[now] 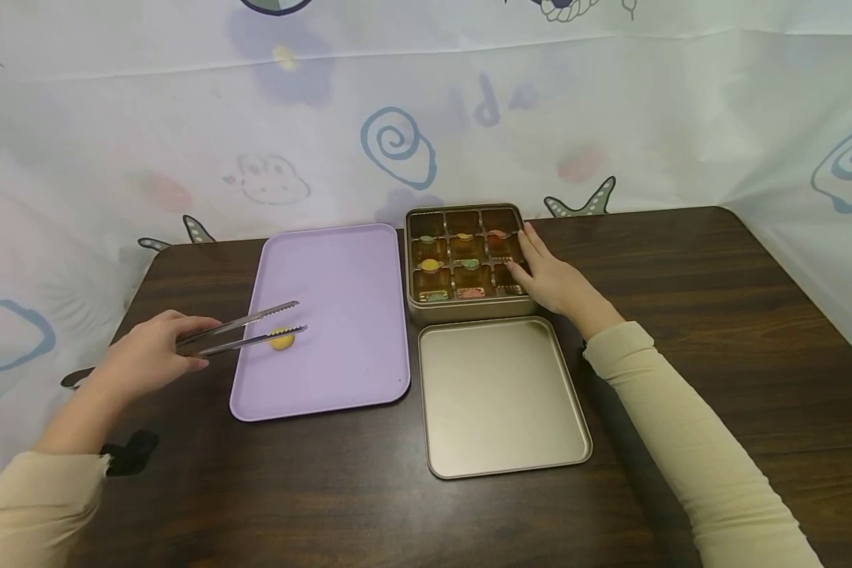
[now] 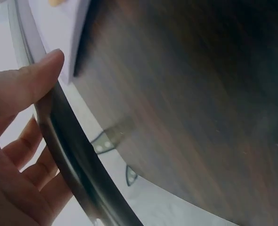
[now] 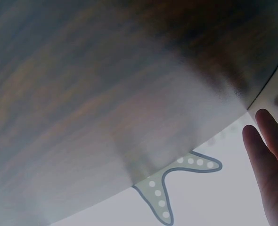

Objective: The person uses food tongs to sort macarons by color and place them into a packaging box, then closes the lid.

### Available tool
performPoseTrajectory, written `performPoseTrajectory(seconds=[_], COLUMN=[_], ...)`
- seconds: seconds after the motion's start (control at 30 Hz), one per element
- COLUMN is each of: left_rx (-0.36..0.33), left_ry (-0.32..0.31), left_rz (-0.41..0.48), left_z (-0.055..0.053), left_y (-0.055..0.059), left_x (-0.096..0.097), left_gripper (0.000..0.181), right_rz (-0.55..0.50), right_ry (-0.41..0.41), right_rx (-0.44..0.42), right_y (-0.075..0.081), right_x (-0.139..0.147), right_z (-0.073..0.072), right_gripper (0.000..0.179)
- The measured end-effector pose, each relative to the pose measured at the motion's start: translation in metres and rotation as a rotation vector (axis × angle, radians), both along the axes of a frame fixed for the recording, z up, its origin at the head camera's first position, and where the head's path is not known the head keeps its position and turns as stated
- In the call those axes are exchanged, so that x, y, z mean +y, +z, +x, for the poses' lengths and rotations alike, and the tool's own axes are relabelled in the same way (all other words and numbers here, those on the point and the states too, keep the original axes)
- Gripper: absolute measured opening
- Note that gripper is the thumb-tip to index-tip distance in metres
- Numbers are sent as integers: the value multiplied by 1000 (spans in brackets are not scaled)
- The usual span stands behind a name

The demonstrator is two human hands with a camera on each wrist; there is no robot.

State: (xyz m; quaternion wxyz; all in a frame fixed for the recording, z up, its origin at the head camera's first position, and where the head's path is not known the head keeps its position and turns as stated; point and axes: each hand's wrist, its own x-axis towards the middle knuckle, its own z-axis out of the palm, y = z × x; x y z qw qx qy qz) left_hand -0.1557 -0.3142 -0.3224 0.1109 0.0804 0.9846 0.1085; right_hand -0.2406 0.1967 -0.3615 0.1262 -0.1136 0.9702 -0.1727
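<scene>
My left hand [image 1: 149,351] grips metal tongs [image 1: 237,323] near their closed end, thumb on one arm and fingers on the other. The toothed tips stand apart above the lilac tray [image 1: 348,347]. A small yellow ball-like piece [image 1: 282,344] lies on the tray, partly behind the lower tong arm; I cannot tell whether they touch. With extended fingers, my right hand [image 1: 557,282] rests against the right side of a gold square tin [image 1: 476,310]. Its grid insert holds several small yellow, green and pink pieces. In the left wrist view the tongs [image 2: 75,146] run under the thumb.
A flat gold lid [image 1: 500,398] lies on the dark wooden table [image 1: 312,489], just in front of the tin. The lilac tray stands left of the tin. A patterned white cloth [image 1: 468,134] hangs behind the table's back edge.
</scene>
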Motion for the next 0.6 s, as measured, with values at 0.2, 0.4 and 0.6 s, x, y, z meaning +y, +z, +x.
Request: performPoseTrajectory(seconds=[0.2, 0.4, 0.6], left_rx=[-22, -19, -16], left_ry=[-9, -2, -6], left_rz=[-4, -15, -23], left_z=[4, 7, 8], left_y=[-5, -11, -13], left_x=[-8, -12, -13], left_gripper=[56, 54, 53], right_rz=[4, 0, -1], right_ry=[-1, 1, 1], right_rx=[-2, -3, -3], right_y=[0, 0, 0], right_x=[0, 0, 0], right_z=[0, -1, -1], right_gripper=[72, 72, 72])
